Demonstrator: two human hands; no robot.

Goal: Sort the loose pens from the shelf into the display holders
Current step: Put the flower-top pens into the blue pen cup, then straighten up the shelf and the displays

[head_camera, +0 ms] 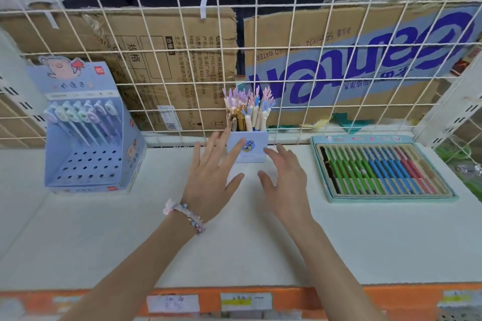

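A small pale-blue holder (254,147) stands at the back middle of the white shelf (104,229), packed with several antler-topped pens (247,109). My left hand (212,177), with a beaded bracelet on the wrist, is spread flat just in front of the holder, its fingertips over the holder's left side. My right hand (285,180) hovers with relaxed fingers close to the holder's lower right corner and holds nothing. A tall blue display stand (91,138) at the left carries several pastel pens (83,117) in its top row. A flat teal tray (380,167) at the right holds rows of green, blue and red pens.
A white wire grid (287,47) backs the shelf, with cardboard boxes (169,60) behind it. An orange price rail (287,300) with paper labels runs along the shelf's front edge. A white slotted upright (453,109) stands at the right.
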